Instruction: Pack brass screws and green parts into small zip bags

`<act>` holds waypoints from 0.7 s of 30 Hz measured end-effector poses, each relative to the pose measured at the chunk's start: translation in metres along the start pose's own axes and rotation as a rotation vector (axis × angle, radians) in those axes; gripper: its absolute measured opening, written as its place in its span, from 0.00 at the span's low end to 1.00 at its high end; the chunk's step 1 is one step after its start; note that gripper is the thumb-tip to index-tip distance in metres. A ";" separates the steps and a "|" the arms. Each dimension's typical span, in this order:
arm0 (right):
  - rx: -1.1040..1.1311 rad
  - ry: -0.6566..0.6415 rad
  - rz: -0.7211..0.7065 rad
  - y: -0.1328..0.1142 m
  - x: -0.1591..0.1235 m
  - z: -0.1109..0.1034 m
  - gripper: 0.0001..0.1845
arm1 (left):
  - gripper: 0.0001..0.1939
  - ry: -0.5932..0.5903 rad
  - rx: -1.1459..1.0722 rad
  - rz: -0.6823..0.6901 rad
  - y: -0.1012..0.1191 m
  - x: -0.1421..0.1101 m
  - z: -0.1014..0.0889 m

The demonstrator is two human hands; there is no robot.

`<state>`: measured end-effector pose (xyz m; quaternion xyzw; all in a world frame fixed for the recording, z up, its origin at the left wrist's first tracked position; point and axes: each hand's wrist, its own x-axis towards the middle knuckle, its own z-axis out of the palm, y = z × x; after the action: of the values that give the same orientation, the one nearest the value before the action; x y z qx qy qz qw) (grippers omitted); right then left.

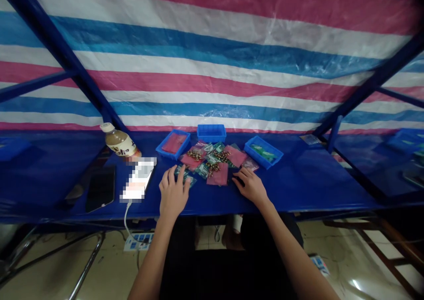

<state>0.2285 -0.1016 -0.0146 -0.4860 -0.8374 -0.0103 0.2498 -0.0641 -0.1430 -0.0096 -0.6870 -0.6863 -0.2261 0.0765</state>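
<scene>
Head view: your left hand (172, 194) lies spread on a thin green circuit board (185, 179); right hand (250, 186) curls narrow beside a pink bag (217, 174), hold unclear. Board looks light, stiff, fragile: take its edges.

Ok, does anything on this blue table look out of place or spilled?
The small brass-coloured parts lie in loose heaps across the pink and green packets, outside the blue trays, so they look spilled. The drink bottle also seems tipped over, though the wide view makes that uncertain.
</scene>
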 end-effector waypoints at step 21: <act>-0.080 0.033 -0.043 0.002 -0.001 0.011 0.06 | 0.26 0.008 0.000 -0.003 0.000 0.001 0.000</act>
<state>0.2260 -0.0987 -0.0250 -0.4773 -0.8424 -0.0573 0.2435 -0.0638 -0.1422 -0.0092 -0.6851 -0.6871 -0.2288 0.0791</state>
